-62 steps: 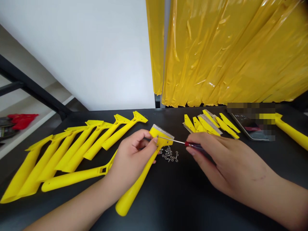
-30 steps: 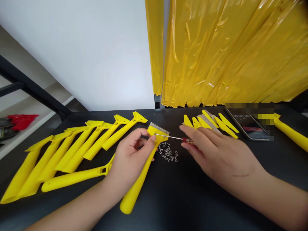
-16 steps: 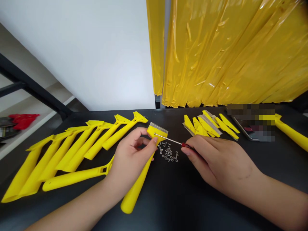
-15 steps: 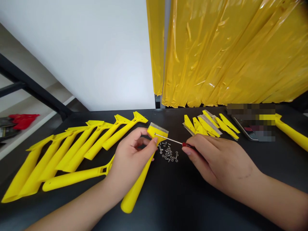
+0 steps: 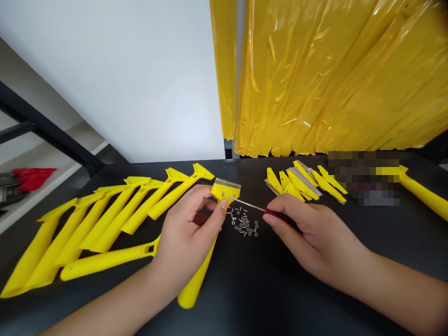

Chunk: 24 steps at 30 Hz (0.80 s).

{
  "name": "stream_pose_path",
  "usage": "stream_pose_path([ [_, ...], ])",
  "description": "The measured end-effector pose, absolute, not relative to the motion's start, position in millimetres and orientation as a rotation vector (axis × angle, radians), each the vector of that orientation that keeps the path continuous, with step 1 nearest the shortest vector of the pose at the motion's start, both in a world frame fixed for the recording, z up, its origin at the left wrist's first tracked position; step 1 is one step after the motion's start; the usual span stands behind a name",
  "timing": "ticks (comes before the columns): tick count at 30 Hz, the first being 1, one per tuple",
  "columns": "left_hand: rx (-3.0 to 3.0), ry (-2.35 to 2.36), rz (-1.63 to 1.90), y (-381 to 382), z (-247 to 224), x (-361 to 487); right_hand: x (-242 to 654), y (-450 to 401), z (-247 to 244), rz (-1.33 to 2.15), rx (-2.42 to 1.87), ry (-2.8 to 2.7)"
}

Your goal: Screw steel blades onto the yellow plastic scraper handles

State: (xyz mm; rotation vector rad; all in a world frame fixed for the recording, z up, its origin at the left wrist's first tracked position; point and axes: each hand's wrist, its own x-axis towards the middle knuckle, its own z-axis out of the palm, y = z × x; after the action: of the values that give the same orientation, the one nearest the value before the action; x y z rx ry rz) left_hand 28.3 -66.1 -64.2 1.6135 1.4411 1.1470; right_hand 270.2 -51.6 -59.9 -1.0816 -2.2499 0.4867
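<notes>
My left hand (image 5: 192,228) is closed around the neck of a yellow scraper (image 5: 196,284), its long handle slanting down toward me. A metal blade edge (image 5: 229,182) shows along the top of its head. In my right hand (image 5: 308,233) is a screwdriver (image 5: 250,204) with a dark red handle and thin shaft. Its tip touches the scraper head near a screw hole; the screw itself is too small to make out clearly. Small loose screws and nuts (image 5: 245,223) lie scattered on the black table between my hands.
Several yellow scraper handles (image 5: 115,212) lie in a row at the left, with another handle (image 5: 108,261) nearer me. Yellow cover plates and blades (image 5: 303,179) sit at the back right, beside a blurred-out patch. Yellow plastic sheeting (image 5: 332,79) hangs behind the table (image 5: 266,289).
Both hands, the scraper head and the screwdriver have shifted slightly left. My right hand has turned a little, showing more of the screwdriver handle. The tip remains at the scraper head.
</notes>
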Motion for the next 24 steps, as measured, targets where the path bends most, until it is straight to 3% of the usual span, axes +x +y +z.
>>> stream_pose_path([
  [3, 1.699, 1.480, 1.141, -67.6, -63.0, 27.6, 266.5, -51.1, -56.6, 1.147, -1.147, -1.903],
  [5, 1.709, 1.485, 1.146, -67.4, -62.1, 27.6, 265.5, -49.7, -55.1, 1.366, -1.142, -1.760],
  [7, 1.658, 1.477, 1.164, -65.4, -60.8, 27.6, 266.5, -49.5, -54.4, 1.307, -1.167, -1.814],
  [13, 1.086, 1.310, 1.386, -53.3, -53.6, 25.2, 270.9, -58.0, -59.9, 0.668, -1.049, -2.178],
  [17, 0.795, 1.186, 1.315, -59.2, -55.3, 31.2, 265.6, -62.5, -60.2, 0.684, -1.137, -2.200],
  [24, 0.820, 1.062, 1.042, -82.8, -52.6, 45.2, 259.8, -56.5, -53.2, 0.594, -1.245, -2.335],
])
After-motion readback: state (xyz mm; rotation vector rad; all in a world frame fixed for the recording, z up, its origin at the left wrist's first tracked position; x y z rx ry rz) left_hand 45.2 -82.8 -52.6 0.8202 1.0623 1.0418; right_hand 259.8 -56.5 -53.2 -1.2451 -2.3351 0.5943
